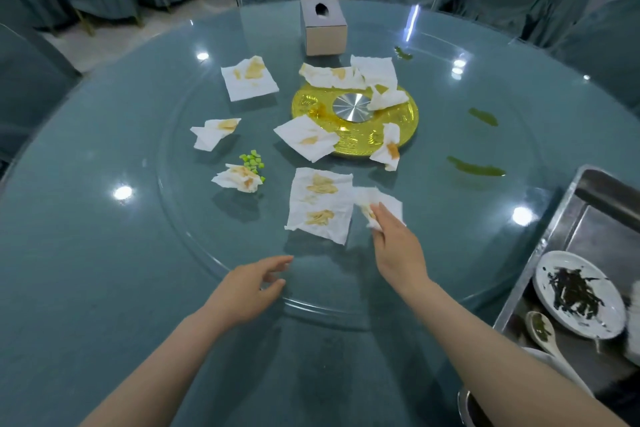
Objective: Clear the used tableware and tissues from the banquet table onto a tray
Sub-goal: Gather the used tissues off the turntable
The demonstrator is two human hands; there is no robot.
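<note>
Several stained white tissues lie scattered on the glass turntable point(180, 218). My right hand point(394, 243) pinches a crumpled tissue point(377, 203) just right of a large flat stained tissue point(320, 204). My left hand point(249, 284) hovers near the turntable's front edge, fingers loosely spread, holding nothing. A metal tray point(540, 260) at the right edge holds a white plate point(578, 293) with dark leafy scraps and a white spoon point(542, 331).
A gold centre disc point(311, 107) sits mid-table with tissues draped over it. A grey tissue box point(323, 26) stands behind it. Green food bits point(252, 161) lie by a crumpled tissue. Green smears point(476, 166) mark the glass at right. Covered chairs ring the table.
</note>
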